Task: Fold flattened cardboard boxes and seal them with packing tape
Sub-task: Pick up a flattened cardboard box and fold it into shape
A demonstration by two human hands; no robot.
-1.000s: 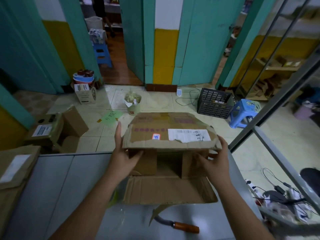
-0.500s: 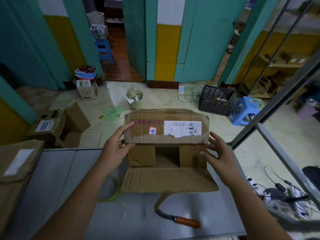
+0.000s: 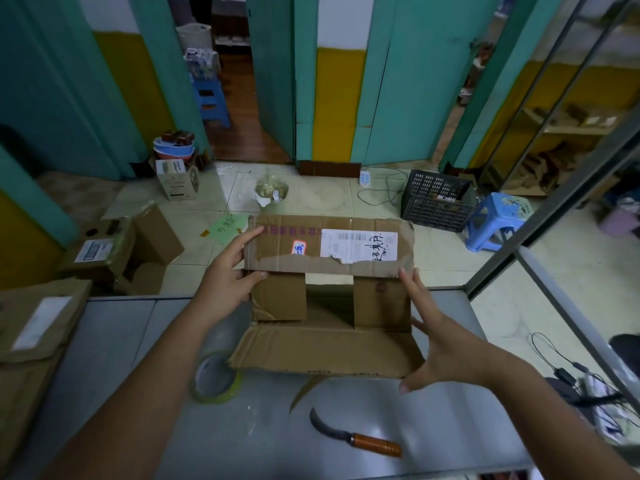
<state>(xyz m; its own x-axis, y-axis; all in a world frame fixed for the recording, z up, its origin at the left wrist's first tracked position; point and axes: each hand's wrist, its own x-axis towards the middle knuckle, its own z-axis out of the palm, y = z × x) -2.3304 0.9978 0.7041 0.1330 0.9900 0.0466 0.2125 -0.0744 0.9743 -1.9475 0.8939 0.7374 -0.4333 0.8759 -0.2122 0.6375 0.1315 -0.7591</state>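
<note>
A worn brown cardboard box (image 3: 329, 344) stands on the grey table (image 3: 121, 341) with its open side up. Its far flap, bearing a white label, stands raised; the two short side flaps are folded inward; the near flap lies out toward me. My left hand (image 3: 227, 275) pinches the far flap's left end, thumb under its lower edge and fingers on its face. My right hand (image 3: 440, 344) is spread with straight fingers against the box's right side. A roll of clear packing tape (image 3: 214, 377) lies flat just left of the near flap.
A curved knife with a wooden handle (image 3: 356, 436) lies on the table in front of the box. Flattened cardboard (image 3: 31, 327) is stacked at the table's left edge. Cables (image 3: 575, 379) hang off the right side. Beyond are boxes, a black crate (image 3: 436, 199) and a blue stool (image 3: 495, 216).
The far flap has swung up from lying over the box to standing raised. The box has shifted away from me, uncovering the tape roll. My right hand has slid down to the box's right side.
</note>
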